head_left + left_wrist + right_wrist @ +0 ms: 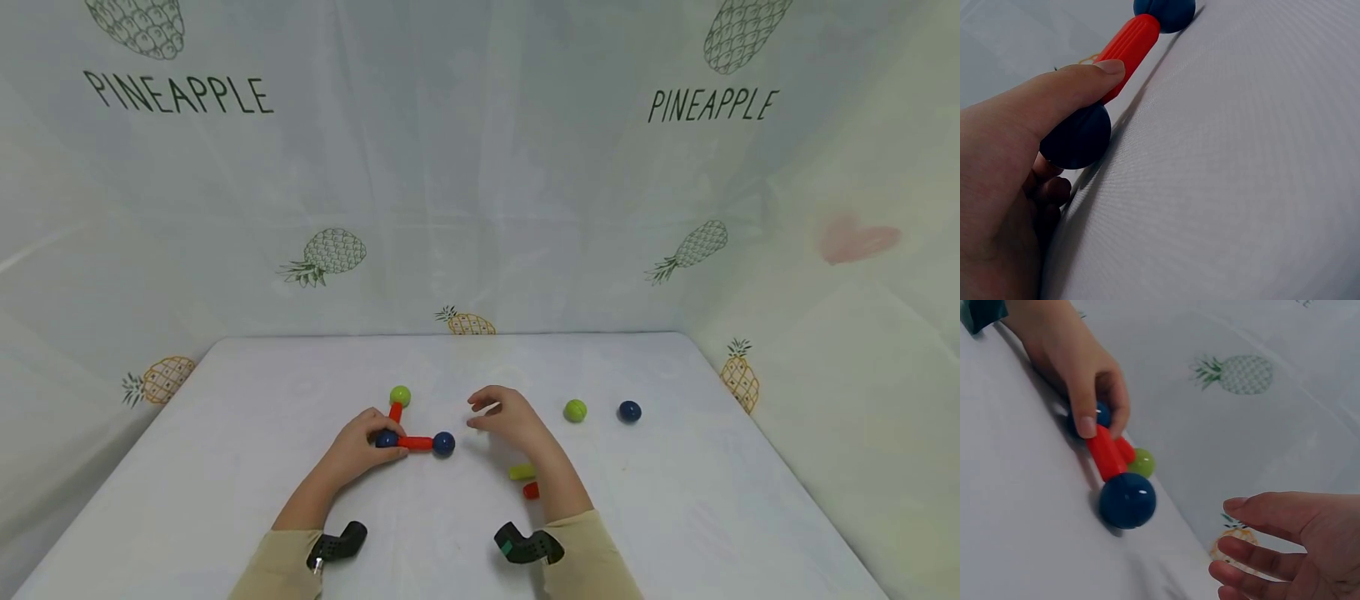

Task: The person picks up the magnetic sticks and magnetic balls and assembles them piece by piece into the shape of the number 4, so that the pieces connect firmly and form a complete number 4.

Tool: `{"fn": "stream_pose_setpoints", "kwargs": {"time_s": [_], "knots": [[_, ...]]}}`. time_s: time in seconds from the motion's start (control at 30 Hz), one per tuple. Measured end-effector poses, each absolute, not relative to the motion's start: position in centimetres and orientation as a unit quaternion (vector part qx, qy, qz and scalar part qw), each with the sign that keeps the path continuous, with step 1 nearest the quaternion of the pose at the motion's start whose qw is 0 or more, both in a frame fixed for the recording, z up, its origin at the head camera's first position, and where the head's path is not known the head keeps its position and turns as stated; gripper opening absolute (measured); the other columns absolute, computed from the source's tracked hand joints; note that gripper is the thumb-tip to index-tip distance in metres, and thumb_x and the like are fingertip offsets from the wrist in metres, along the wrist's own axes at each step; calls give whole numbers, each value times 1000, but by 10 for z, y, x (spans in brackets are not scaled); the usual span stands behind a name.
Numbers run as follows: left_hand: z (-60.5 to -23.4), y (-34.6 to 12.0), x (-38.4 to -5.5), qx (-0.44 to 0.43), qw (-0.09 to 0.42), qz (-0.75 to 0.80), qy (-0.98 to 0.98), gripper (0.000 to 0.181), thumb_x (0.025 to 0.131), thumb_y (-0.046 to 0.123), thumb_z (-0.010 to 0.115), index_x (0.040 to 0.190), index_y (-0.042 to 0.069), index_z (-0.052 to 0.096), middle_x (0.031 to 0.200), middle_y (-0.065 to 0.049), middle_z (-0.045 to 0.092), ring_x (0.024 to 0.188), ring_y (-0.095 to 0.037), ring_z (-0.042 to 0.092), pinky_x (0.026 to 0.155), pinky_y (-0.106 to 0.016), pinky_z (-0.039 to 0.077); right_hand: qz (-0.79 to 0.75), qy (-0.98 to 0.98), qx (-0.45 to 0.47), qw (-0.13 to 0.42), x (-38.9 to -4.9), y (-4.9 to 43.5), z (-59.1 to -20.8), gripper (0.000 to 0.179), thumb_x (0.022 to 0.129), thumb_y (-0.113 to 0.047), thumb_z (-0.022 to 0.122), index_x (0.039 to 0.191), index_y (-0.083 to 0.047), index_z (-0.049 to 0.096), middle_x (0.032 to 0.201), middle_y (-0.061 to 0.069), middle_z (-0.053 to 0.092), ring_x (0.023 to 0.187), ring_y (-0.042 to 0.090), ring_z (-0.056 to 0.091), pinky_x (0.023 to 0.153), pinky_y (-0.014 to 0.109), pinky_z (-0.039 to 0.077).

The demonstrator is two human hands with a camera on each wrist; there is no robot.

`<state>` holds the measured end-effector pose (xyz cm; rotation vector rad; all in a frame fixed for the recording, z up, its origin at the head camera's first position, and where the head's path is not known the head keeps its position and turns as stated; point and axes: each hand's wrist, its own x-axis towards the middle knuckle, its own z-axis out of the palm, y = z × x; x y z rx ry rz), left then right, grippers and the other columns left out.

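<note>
My left hand grips the corner of a toy structure, thumb along a red rod and fingers around a dark blue ball. That rod leads right to a second dark blue ball. From the same corner another red rod runs toward the back, with a lime green ball on its end. The structure is low over the white table. To its right my right hand is held in the air with fingers apart and nothing in them, also seen in the right wrist view.
A loose lime green ball and a dark blue ball lie on the table to the right. A yellow-green rod and a red rod lie partly behind the right forearm. A pineapple-print curtain hangs behind.
</note>
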<state>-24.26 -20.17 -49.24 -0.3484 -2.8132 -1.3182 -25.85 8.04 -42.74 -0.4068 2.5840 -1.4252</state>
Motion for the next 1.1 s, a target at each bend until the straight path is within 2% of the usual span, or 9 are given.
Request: {"fn": "stream_pose_setpoints", "kwargs": {"time_s": [0.23, 0.7, 1.1], "knots": [[-495, -202, -241, -111, 9, -420, -900, 21, 75, 26, 84, 92, 23, 72, 90, 3, 51, 88, -19, 47, 76, -35, 42, -494, 863, -95, 51, -254, 95, -412, 28, 86, -16, 75, 113, -13, 66, 109, 5, 65, 96, 20, 59, 83, 39, 50], [-495, -201, -242, -106, 7, -414, -904, 21, 76, 26, 84, 93, 24, 72, 92, 2, 52, 90, -20, 49, 78, -35, 44, -479, 873, -88, 29, -241, 117, -400, 26, 85, -11, 75, 110, -12, 67, 107, 9, 66, 95, 21, 59, 78, 37, 51], [-492, -201, -243, -113, 8, -410, -905, 22, 76, 27, 84, 94, 23, 72, 92, 2, 52, 89, -20, 48, 78, -35, 43, -458, 881, -98, 59, -228, 137, -401, 27, 84, -10, 76, 110, -11, 67, 105, 9, 65, 92, 19, 59, 77, 34, 50]]}}
